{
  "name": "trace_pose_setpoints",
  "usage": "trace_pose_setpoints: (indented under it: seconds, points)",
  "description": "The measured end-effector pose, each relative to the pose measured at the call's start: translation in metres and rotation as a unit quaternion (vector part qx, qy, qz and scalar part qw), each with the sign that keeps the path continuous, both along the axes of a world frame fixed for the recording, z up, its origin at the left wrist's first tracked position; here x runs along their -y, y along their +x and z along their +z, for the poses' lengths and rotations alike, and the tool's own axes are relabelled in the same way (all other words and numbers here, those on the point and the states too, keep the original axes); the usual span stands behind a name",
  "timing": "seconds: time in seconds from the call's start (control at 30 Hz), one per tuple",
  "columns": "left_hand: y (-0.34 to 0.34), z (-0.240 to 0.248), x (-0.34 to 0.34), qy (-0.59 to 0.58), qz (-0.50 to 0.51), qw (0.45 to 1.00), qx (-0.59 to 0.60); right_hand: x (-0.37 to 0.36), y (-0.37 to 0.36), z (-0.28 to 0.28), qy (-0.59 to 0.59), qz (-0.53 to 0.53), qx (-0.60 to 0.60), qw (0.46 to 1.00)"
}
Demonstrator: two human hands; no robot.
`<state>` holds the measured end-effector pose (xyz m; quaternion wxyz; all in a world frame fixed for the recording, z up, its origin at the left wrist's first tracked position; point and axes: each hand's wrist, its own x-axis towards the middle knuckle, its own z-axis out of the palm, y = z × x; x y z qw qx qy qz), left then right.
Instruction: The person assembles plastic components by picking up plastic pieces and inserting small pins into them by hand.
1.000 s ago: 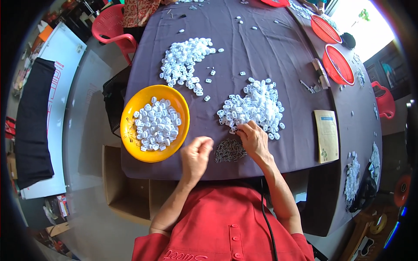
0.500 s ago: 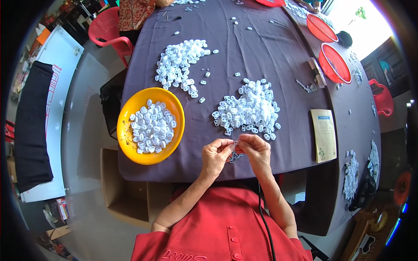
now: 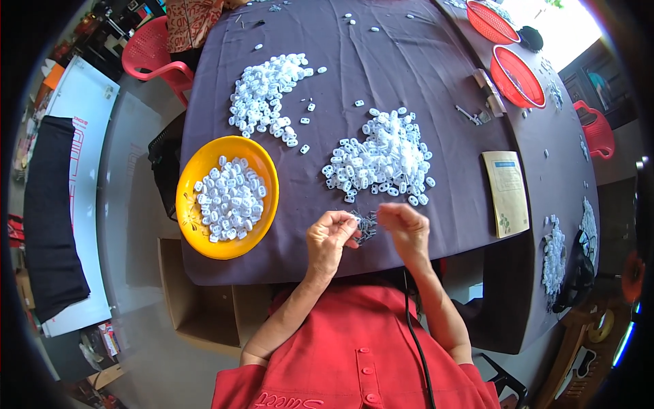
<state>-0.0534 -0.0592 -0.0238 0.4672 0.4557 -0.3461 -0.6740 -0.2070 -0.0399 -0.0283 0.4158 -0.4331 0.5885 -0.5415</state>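
While the left hand (image 3: 325, 242) pinches a small white piece (image 3: 356, 219) near the front edge of the table (image 3: 449, 204), the right hand (image 3: 410, 233) hovers just beside it, curled, though I cannot tell whether it pinches anything. Slim grey pieces (image 3: 368, 228) lie between the hands, with a white pile (image 3: 385, 157) beyond; the yellow bowl (image 3: 204, 151) sits near the front left corner.

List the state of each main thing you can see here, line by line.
Left hand: fingertips pinched on a small white oval plastic piece
Right hand: fingers bent; grip unclear
Rounded yellow bowl: partly filled with white oval pieces
Nearer white heap: loosely piled
Farther white heap: loosely piled
Thin grey metallic pieces: heaped, partly hidden
Tan rectangular paper packet: lying flat
Tan cardboard box: open
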Motion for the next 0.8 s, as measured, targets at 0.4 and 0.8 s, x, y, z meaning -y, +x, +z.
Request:
trace_pose_setpoints:
  seconds: [0.4, 0.8]
  points:
    - [0.008, -0.007, -0.003, 0.065, -0.08, 0.993, -0.06, 0.022, -0.01, -0.004, -0.083, 0.095, -0.429, 0.894]
    - [0.009, -0.01, -0.004, 0.059, -0.102, 0.992, -0.047, 0.032, -0.002, 0.004, -0.063, 0.18, -0.552, 0.812]
